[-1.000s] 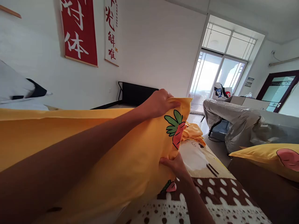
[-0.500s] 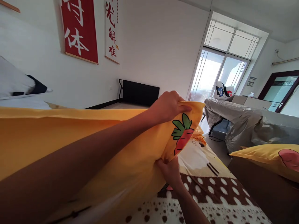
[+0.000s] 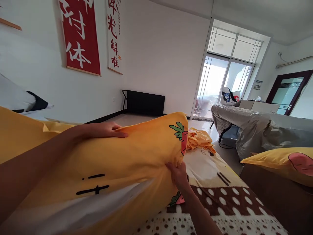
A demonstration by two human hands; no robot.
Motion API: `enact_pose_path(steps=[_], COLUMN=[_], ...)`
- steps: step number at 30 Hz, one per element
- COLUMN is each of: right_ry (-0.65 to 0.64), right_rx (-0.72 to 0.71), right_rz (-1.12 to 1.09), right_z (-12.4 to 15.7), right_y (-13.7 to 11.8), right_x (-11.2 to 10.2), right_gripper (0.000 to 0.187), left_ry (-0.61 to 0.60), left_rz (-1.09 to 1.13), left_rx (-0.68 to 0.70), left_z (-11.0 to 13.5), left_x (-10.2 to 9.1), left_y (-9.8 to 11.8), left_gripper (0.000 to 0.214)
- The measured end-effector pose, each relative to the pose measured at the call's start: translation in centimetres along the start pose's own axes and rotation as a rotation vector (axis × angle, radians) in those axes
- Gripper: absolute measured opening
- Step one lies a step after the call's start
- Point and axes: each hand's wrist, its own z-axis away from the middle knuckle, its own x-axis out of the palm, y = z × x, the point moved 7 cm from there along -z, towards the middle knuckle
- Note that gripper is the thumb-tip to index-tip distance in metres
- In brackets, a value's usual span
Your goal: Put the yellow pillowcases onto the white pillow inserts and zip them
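A yellow pillowcase (image 3: 146, 143) with carrot prints and black marks is held up in front of me, filling the lower left of the head view. My left hand (image 3: 107, 130) is closed over its upper edge, thumb on the near side and most fingers hidden behind. Lower down, my right hand (image 3: 179, 174) pinches the cloth at the right side, drawing creases towards the grip. One carrot print shows at the upper right corner, another near the bottom right. How much filling is inside cannot be seen.
Below lies a brown and cream patterned blanket (image 3: 220, 199), with crumpled orange-yellow cloth (image 3: 200, 140) at its far end. To the right, a yellow pillow (image 3: 274, 161) rests on a brown surface (image 3: 274, 195). Plastic-covered furniture (image 3: 244, 120) stands beyond. A black panel (image 3: 145, 102) leans near the wall.
My left hand has moved left along the upper edge, away from the carrot corner. That corner has dropped and shifted left, and more of the front shows. My right hand keeps its grip.
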Motion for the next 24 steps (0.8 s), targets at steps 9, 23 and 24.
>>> enact_pose_path(steps=[9, 23, 24], right_ry=[-0.19, -0.086, -0.088], right_rx=[0.235, 0.065, 0.067], right_rz=[-0.134, -0.037, -0.038], right_z=[-0.4, -0.5, -0.5], right_y=[1.7, -4.5, -4.7], right_x=[-0.8, -3.5, -3.5], right_gripper=[0.043, 0.042, 0.042], left_ry=[0.097, 0.002, -0.017], left_rz=[0.046, -0.078, -0.078], left_rx=[0.016, 0.03, 0.03], left_z=[2.8, 8.4, 8.3], left_x=[-4.2, -2.8, -2.4], left_y=[3.0, 11.5, 11.3], left_gripper=[0.049, 0.042, 0.043])
